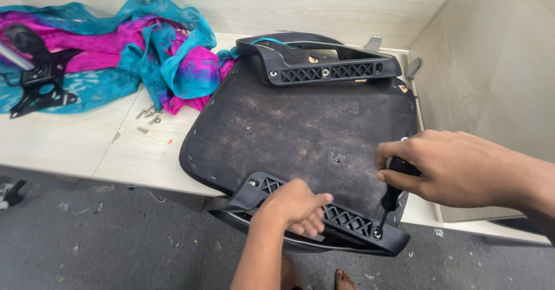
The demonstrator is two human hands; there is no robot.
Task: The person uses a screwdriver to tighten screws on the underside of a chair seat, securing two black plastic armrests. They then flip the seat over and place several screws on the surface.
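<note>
An upside-down black chair seat [300, 128] lies on a light wooden table [69, 140], overhanging its front edge. A black plastic armrest bracket [352, 223] runs along the seat's near edge, and a second one [324, 64] sits at the far edge. My left hand [295, 206] presses on the near bracket's middle. My right hand [445, 166] grips a black-handled screwdriver [388, 200], whose tip stands in a screw at the bracket's right end [377, 232].
Several loose screws [149, 115] lie on the table left of the seat. A teal and magenta cloth [133, 53] is heaped at the back left, with a black metal chair mechanism [40, 76] on it. Walls close in behind and right. Grey floor lies below.
</note>
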